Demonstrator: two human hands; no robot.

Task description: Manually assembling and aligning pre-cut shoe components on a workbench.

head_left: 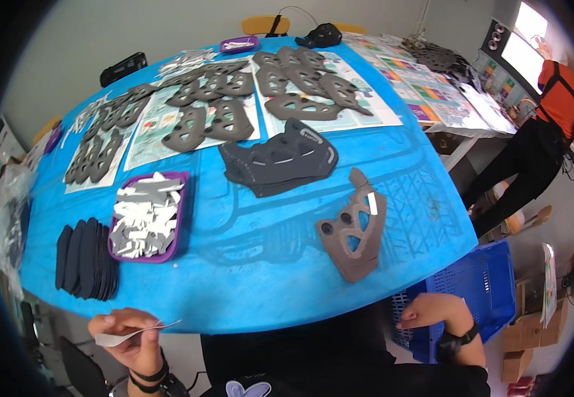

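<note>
My left hand [131, 337], at the table's near left edge, pinches a thin, curved pale strip [111, 340] between thumb and fingers. My right hand [429, 311] is beside the table's near right edge, above a blue plastic crate [492, 284]. Its fingers are curled, and what they hold, if anything, is hidden. Nearest to it on the table lies a brown-grey shaped piece with cutouts [370, 250], bearing a small white strip [373, 203]. Beyond that is a stack of dark grey shaped pieces [280, 169]. Near my left hand stands a purple basket [184, 205] of white and grey scraps.
Dark oblong pads [85, 258] lie together at the left. Rows of grey cutout pieces [231, 119] rest on printed sheets across the far half of the blue-covered table [247, 278]. A person in an orange top [562, 99] stands at right beside another table [452, 109].
</note>
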